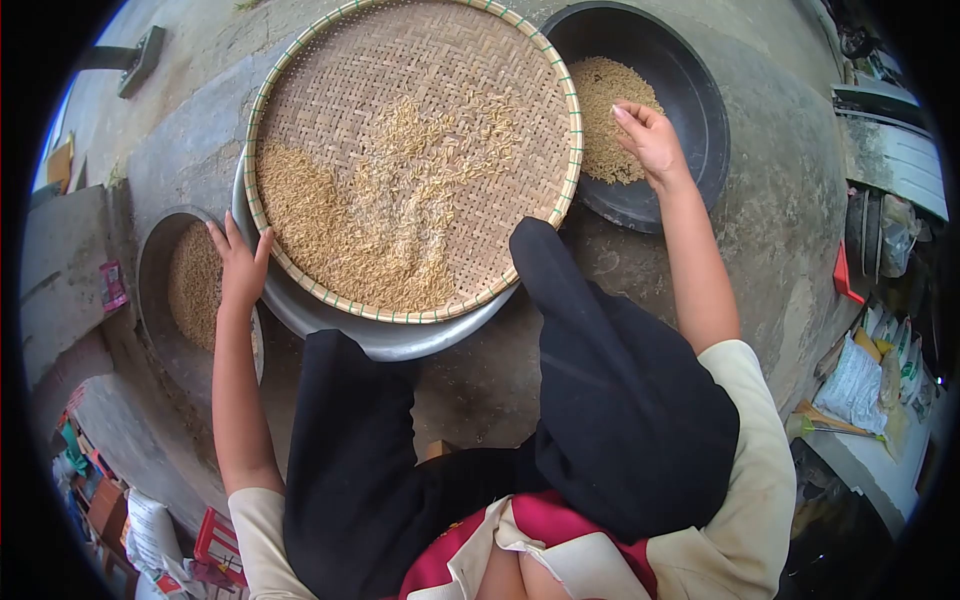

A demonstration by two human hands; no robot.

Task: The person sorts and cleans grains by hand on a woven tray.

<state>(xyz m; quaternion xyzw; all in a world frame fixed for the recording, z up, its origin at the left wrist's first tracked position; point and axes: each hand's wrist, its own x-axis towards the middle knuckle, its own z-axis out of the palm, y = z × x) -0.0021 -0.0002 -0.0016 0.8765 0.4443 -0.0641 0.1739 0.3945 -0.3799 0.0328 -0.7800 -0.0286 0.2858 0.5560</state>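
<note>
A round woven bamboo winnowing tray point(330, 75) rests over a silver metal basin point(400, 347). Unhusked rice grains point(310, 215) are heaped along the tray's lower left and scattered thinly across its middle. At the tray's left rim is my left hand point(238, 265), fingers spread, the thumb against or very close to the rim. My right hand point(652, 145) is over the black basin point(690, 90) at the right, thumb and fingertips pinched together. Whatever lies between those fingertips is too small to make out. More grain point(605, 95) fills part of the black basin.
A grey basin point(155, 300) with grain point(195, 285) stands at the left, close by my left forearm. My knees in black trousers point(620, 350) flank the metal basin, the right knee touching or nearly touching the tray. Plastic bags point(855, 380) and a broom point(840, 425) lie far right.
</note>
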